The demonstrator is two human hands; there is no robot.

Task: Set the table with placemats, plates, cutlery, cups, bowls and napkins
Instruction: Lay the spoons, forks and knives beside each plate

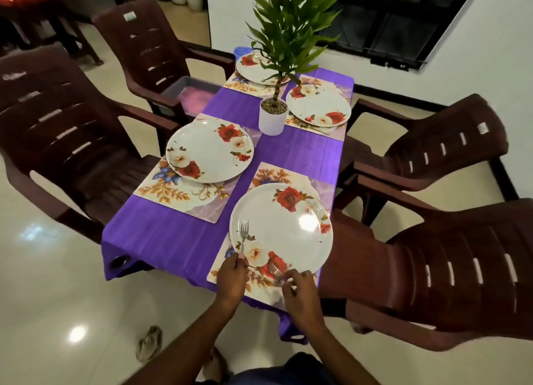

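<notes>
Head view looks down on a table (161, 240) under a purple cloth, with four floral placemats and a rose-patterned plate on each. Left hand (232, 275) has its grip closed round the handle of a fork (244, 234), tines pointing away, held over the left edge of the near plate (281, 228). Right hand (301, 293) pinches a second fork (275, 272) at the near rim of that same plate; its handle is mostly hidden by the fingers, so how it lies cannot be told exactly. The near plate sits on the near right mat (219, 272), overhanging its right side.

Across the cloth, the left plate (209, 149) rests on the left mat (184, 194), toward its far end. Two further plates (317, 106) (253, 67) sit on mats at the far end, one on each side. A white pot (272, 119) with a tall green plant (288, 24) stands in the middle of the table, just beside the far right plate.

Dark brown plastic chairs (72, 142) stand on both long sides. A sandal (150, 342) lies on the glossy floor near the person's feet.
</notes>
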